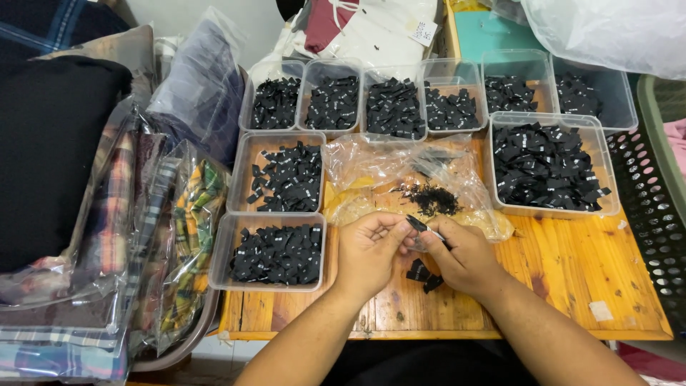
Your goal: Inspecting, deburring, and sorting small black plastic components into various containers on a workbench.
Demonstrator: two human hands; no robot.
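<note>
Left hand [366, 250], right hand [461, 256] pinching one black label [416, 224], long axis upper-left to lower-right; two more labels [423, 276] below; nine clear trays [275, 250].

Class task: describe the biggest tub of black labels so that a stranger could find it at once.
Start at the wooden table and look to its right side. The tub stands before the back row of tubs, beside a crumpled plastic bag. It is the widest container.

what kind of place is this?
Probably a small garment workshop or packing station: clear tubs full of small black fabric labels on a wooden table, bagged folded clothes stacked alongside, both hands handling one label.
</note>
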